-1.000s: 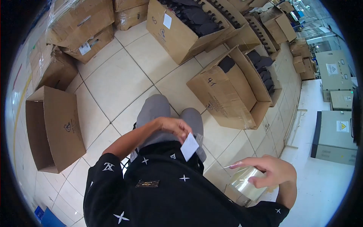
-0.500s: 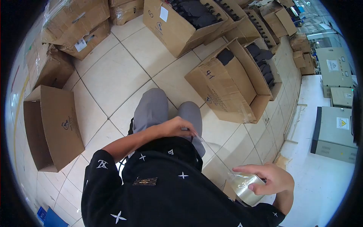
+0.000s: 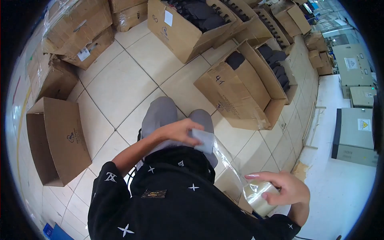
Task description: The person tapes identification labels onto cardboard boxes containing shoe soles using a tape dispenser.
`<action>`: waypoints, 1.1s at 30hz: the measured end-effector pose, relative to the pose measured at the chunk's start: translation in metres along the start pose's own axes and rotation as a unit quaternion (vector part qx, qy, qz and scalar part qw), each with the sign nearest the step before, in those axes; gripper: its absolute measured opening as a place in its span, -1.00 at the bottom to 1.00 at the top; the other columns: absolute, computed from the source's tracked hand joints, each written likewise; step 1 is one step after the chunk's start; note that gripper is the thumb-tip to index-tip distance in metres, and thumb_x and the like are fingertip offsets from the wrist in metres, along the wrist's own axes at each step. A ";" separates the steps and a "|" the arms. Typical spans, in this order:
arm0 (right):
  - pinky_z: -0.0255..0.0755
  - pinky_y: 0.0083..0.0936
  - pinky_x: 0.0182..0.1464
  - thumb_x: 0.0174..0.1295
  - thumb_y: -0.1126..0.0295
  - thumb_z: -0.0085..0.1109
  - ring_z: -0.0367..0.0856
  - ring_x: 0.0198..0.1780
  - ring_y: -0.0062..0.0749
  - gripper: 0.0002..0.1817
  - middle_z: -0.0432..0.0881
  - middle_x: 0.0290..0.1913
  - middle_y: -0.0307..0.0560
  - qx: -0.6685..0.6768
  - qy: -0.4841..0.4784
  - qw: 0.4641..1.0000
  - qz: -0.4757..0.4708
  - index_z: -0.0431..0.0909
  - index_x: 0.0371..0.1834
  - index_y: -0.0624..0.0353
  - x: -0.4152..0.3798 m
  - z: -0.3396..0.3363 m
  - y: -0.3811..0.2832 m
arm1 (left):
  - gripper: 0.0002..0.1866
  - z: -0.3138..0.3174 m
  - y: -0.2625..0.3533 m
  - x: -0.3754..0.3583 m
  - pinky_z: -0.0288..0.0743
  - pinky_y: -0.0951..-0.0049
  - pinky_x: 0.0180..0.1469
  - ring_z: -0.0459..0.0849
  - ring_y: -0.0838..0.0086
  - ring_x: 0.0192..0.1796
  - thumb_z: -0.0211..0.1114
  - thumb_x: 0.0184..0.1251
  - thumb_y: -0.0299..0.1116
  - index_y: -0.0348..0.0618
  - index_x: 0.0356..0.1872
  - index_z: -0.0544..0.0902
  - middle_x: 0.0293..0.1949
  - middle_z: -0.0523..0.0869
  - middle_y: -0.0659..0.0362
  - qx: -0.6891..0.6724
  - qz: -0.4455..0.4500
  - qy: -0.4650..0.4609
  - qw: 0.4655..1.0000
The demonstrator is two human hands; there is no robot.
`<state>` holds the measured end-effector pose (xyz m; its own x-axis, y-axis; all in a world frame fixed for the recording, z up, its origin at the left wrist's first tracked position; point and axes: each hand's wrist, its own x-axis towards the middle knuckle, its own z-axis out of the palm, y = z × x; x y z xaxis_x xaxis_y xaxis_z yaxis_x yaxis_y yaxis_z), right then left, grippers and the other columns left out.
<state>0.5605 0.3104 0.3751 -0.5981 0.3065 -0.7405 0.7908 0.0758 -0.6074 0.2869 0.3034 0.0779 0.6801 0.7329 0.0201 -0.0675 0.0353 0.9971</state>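
Note:
My right hand [image 3: 282,188] is wrapped round a wide roll of clear packing tape [image 3: 258,196]. A shiny strip of tape [image 3: 227,162] stretches from the roll up toward my left hand [image 3: 182,132]. Pinched in my left fingers is a small pale, translucent rectangular sheet [image 3: 203,141], and the strip meets its right side. Both hands are in front of my torso, the left one over my lap and the right one lower and farther out to the side. A piece of cardboard [image 3: 245,205] shows under the roll.
An open carton [image 3: 66,140] lies on the tiled floor at left. Ahead on the right stands an open carton marked 41 [image 3: 230,94], with a carton marked 60 [image 3: 172,30] and others holding dark parts behind. Stacked cartons [image 3: 80,28] fill the upper left. Grey electrical cabinets [image 3: 356,132] line the right wall.
My left hand has turned, so the pale sheet now shows its flat face. The tape strip between my hands is now plainly visible and taut. My right hand stays almost still.

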 end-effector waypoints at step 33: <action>0.20 -0.44 0.39 0.33 0.41 0.13 0.41 0.34 -0.38 -0.48 0.49 0.33 0.05 0.283 0.035 0.958 -0.035 0.39 0.33 0.38 0.012 0.004 0.051 | 0.16 0.036 0.040 -0.042 0.63 0.19 -0.15 0.74 0.16 -0.30 -0.30 0.02 0.70 -0.26 0.24 0.38 -0.30 0.59 0.05 -0.423 0.015 0.137 0.896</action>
<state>0.5933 0.3147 0.3337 -0.6208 0.3838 -0.6836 0.5401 -0.4227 -0.7278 0.2818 0.2491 0.1198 0.4722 0.8770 -0.0888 -0.6902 0.4305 0.5816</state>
